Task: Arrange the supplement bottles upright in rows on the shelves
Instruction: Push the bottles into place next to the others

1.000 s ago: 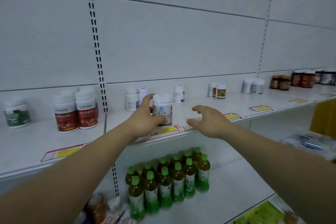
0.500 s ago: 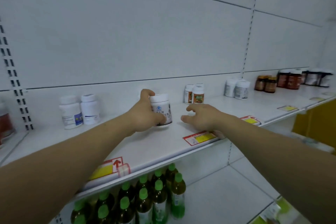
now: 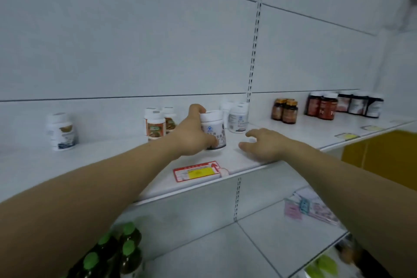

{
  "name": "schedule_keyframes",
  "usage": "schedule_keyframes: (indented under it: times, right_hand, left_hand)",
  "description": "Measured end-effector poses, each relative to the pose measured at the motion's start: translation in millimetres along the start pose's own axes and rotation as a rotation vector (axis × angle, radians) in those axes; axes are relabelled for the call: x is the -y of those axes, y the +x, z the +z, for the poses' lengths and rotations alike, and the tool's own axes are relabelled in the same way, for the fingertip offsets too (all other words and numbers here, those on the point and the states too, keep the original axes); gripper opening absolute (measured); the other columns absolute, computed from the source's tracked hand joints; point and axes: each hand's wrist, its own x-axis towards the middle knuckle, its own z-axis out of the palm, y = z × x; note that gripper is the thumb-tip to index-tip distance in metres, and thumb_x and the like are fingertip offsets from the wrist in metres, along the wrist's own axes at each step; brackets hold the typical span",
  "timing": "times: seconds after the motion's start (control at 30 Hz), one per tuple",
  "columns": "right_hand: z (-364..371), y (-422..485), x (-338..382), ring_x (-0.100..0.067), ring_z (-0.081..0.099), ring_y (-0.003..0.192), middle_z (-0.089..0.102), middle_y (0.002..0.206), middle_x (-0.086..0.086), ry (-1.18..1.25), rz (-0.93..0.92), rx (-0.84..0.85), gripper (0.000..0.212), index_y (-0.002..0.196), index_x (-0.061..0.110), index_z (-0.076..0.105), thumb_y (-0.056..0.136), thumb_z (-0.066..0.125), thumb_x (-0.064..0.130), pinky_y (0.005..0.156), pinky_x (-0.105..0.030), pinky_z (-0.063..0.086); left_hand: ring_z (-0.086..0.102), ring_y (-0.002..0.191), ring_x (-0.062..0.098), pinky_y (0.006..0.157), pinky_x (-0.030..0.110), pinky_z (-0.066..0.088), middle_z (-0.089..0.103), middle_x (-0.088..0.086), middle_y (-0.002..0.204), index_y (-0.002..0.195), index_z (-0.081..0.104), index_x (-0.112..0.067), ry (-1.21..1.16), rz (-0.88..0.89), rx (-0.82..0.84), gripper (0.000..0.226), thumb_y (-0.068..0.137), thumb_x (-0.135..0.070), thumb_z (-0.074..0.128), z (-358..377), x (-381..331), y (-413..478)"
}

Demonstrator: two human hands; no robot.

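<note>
1. On the upper shelf (image 3: 108, 165), stock all along the back: a lone white bottle (image 3: 61, 131) far left, two brown-label bottles (image 3: 155, 126), a pair of white bottles (image 3: 237, 119), then amber bottles (image 3: 285, 111), dark red bottles (image 3: 322, 106) and black-banded jars (image 3: 361, 104) off to the right.
2. A red-and-yellow price tag (image 3: 196, 172) lies at the shelf's front edge, between the two forearms. Below, green-capped drink bottles (image 3: 121, 248) crowd the lower left and pink packets (image 3: 311, 210) lie on the lower right.
3. Nothing stands between the held bottle (image 3: 214, 133) and that white pair. They are just behind it and to its right, very near.
4. Half a second ago the brown-label pair sat to the right of the hands. Now it is on their left, so the bottle has travelled right along the shelf!
5. The right hand has gone with it and is now level with the white pair.
6. Left hand (image 3: 191, 135): wrapped round the held bottle from the left, one digit hooked up by the cap, another across the label. The bottle is upright, its base down at the shelf surface, though blur hides whether it actually rests there.
7. Right hand (image 3: 266, 144): palm down over the shelf front, fingers (image 3: 250, 133) loosely spread and a little bent, holding nothing, just right of the held bottle and apart from it.
</note>
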Motion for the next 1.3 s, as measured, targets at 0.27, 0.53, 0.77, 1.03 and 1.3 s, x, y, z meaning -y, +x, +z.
schedule_keyframes:
  times: [0.27, 0.53, 0.77, 1.03, 1.3]
  right_hand:
    - [-5, 39, -63, -0.026, 0.042, 0.125, 0.041, 0.142, -0.006, -0.012, -0.134, 0.079, 0.073, 0.137, 0.03, 0.043, 0.08, 0.033, 0.076, 0.097, -0.039, 0.036]
    - [-19, 107, -142, -0.026, 0.031, 0.137, 0.026, 0.155, -0.002, -0.04, -0.025, 0.117, 0.089, 0.145, 0.032, 0.031, 0.073, 0.033, 0.083, 0.111, -0.045, 0.026]
    - [-14, 144, -167, -0.027, 0.021, 0.142, 0.017, 0.158, -0.004, -0.109, -0.226, 0.234, 0.096, 0.15, 0.032, 0.018, 0.071, 0.024, 0.087, 0.114, -0.048, 0.02]
    - [1, 155, -176, -0.032, 0.005, 0.145, 0.005, 0.16, -0.006, -0.121, -0.336, 0.238, 0.092, 0.151, 0.032, 0.008, 0.076, 0.015, 0.084, 0.111, -0.056, 0.007]
    - [0, 151, -173, -0.035, 0.008, 0.143, 0.009, 0.159, -0.009, -0.121, -0.346, 0.214, 0.088, 0.151, 0.028, 0.012, 0.08, 0.016, 0.081, 0.111, -0.057, 0.007]
  left_hand:
    - [0.059, 0.085, 0.014, 0.07, 0.029, 0.052, 0.05, -0.001, 0.101, 0.124, 0.025, -0.025, 0.077, -0.019, -0.04, 0.074, 0.073, -0.015, 0.077, 73, -34, 65]
    - [0.057, 0.079, 0.005, 0.061, 0.023, 0.048, 0.055, -0.01, 0.093, 0.108, 0.03, -0.035, 0.242, 0.159, -0.08, 0.065, 0.067, -0.031, 0.08, 103, -51, 109]
    - [0.048, 0.102, 0.019, 0.087, 0.031, 0.042, 0.052, 0.002, 0.12, 0.12, 0.043, -0.024, 0.63, 0.183, -0.227, 0.07, 0.063, -0.041, 0.081, 143, -47, 132]
    - [-0.004, 0.143, 0.028, 0.114, 0.051, 0.004, 0.011, 0.008, 0.154, 0.139, 0.032, -0.028, 0.929, -0.097, -0.353, 0.081, 0.073, -0.052, 0.07, 165, -51, 158]
    - [0.027, 0.126, 0.025, 0.105, 0.041, 0.03, 0.04, 0.008, 0.132, 0.135, 0.038, -0.02, 0.785, -0.142, -0.442, 0.072, 0.074, -0.036, 0.073, 175, -47, 171]
